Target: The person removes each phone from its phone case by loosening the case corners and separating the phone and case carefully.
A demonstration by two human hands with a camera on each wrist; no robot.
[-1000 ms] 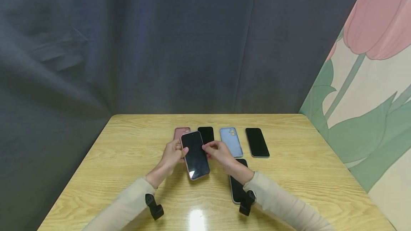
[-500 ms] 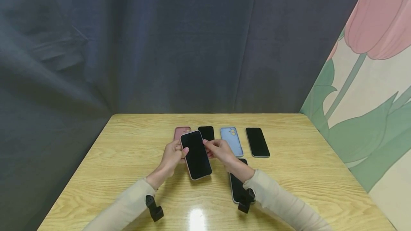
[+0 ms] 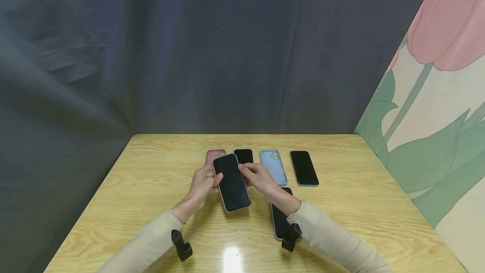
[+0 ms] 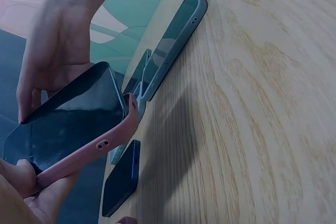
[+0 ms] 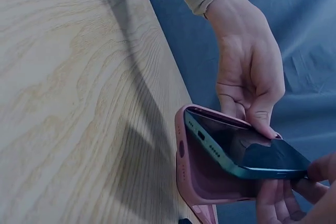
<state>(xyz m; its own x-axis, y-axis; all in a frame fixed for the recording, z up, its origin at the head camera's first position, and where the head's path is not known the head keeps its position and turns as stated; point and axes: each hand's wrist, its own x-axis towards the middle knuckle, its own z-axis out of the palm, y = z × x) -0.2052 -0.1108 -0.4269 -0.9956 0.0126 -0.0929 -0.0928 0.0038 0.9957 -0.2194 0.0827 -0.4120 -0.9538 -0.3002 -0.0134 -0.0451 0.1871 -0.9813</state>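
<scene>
As left-hand grip (image 3: 202,183) clasps pink phone case (image 4: 89,153), right-hand grip (image 3: 259,177) pinches edge of black-screened smartphone (image 3: 233,183) tilted partly out of it, above worktop (image 3: 352,188); slack pinch could drop smartphone, lopsided pressure could pop it from case.

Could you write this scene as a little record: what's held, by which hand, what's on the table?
Held case: pink, rectangular phone case
Held phone: flat, black-screened phone, one long side raised out of that case
Left hand: grips case and phone
Right hand: pinches the phone's raised side
Table: yellowish, wood-grained
Lying on it: dusty-pink case, light-blue case, three other black-screened phones
</scene>
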